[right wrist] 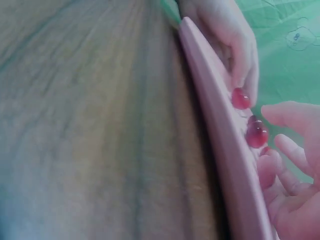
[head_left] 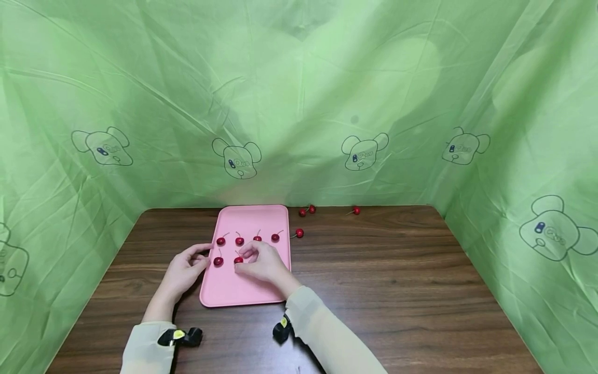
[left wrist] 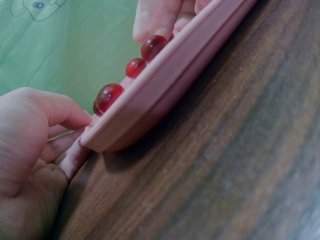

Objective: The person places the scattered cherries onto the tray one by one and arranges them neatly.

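Note:
A pink tray (head_left: 247, 293) lies on the table with several red stemmed cherries on it in two rows. My left hand (head_left: 184, 272) is at the tray's left side, its fingertips gripping the rim, as the left wrist view shows. Over the tray, my right hand (head_left: 263, 262) has thumb and fingers spread around a cherry (head_left: 239, 260) in the nearer row. In the right wrist view a gap shows between those fingers (right wrist: 287, 114) and the dark cherry (right wrist: 257, 134). Another cherry (head_left: 218, 261) sits left of it, close to my left fingertips.
Right of the tray lies a loose cherry (head_left: 299, 233), with a pair of cherries (head_left: 311, 209) behind it and one more cherry (head_left: 356, 210) farther right at the back edge. Green cloth (head_left: 299, 104) with bear drawings walls in the brown wooden table (head_left: 383, 285).

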### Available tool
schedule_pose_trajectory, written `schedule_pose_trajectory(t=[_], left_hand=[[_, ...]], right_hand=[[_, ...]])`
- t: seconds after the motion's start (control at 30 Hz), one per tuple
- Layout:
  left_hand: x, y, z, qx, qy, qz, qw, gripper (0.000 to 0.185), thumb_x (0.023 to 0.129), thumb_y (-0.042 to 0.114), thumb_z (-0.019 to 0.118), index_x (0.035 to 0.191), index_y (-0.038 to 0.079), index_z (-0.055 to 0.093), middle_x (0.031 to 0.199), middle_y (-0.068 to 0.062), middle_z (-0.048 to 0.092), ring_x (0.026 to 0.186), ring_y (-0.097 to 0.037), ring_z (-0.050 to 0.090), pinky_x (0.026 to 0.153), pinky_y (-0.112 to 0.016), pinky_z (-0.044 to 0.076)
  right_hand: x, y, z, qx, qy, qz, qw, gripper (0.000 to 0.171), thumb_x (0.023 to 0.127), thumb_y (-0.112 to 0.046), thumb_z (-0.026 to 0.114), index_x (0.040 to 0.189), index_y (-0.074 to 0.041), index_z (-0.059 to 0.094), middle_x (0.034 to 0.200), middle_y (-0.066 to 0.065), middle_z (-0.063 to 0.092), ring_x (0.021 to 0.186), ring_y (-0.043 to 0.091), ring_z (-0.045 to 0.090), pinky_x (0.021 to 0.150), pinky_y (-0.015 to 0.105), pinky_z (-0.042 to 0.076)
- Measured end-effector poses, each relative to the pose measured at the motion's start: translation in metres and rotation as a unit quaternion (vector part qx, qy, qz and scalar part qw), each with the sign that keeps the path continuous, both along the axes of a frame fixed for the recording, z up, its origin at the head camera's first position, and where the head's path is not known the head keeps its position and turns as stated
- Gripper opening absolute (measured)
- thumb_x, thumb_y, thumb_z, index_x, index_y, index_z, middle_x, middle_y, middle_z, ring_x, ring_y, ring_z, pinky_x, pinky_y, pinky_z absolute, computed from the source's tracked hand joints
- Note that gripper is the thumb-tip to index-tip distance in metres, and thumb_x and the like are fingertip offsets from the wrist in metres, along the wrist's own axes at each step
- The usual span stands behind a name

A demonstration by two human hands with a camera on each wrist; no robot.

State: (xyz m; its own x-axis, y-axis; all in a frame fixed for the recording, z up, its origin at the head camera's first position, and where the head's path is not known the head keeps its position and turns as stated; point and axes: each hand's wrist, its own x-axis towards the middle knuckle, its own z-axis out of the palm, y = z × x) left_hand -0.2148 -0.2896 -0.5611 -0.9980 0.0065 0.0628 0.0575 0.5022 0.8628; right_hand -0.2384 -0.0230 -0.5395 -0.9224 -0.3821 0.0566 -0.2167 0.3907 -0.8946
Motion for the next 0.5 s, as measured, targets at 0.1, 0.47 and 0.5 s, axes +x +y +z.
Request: schedule_pose_trajectory(t=[0.1,0.47,0.5], left_hand=[[0.000,0.000,0.000,0.000,0.001,0.000,1.0000,0.038,0.105,0.010,0.071,0.143,0.005,0.069,0.107,-0.016,0.073,0.089,-0.013,0.067,0.075,-0.023,0.054],[0.001,0.001,0.002,-0.010,-0.010,0.004,0.9999,0.039,0.105,0.011,0.070,0.144,0.006,0.069,0.108,-0.015,0.073,0.090,-0.016,0.067,0.076,-0.023,0.054],[0.001,0.001,0.003,-0.011,-0.012,0.004,0.9999,0.039,0.105,0.011,0.070,0.144,0.007,0.069,0.109,-0.015,0.073,0.091,-0.017,0.067,0.076,-0.023,0.054]], right_hand=[[-0.001,0.007,0.006,-0.014,-0.011,-0.002,1.000,0.041,0.084,-0.021,0.096,0.118,-0.008,0.076,0.111,0.004,0.077,0.090,0.010,0.069,0.082,0.022,0.056],[-0.015,0.048,0.034,-0.025,0.042,-0.029,0.998,0.037,0.089,-0.023,0.091,0.119,-0.008,0.077,0.115,0.015,0.077,0.090,0.018,0.070,0.077,0.027,0.057],[-0.016,0.051,0.037,-0.022,0.047,-0.031,0.998,0.036,0.089,-0.024,0.091,0.119,-0.009,0.077,0.115,0.014,0.077,0.091,0.018,0.070,0.078,0.028,0.056]])
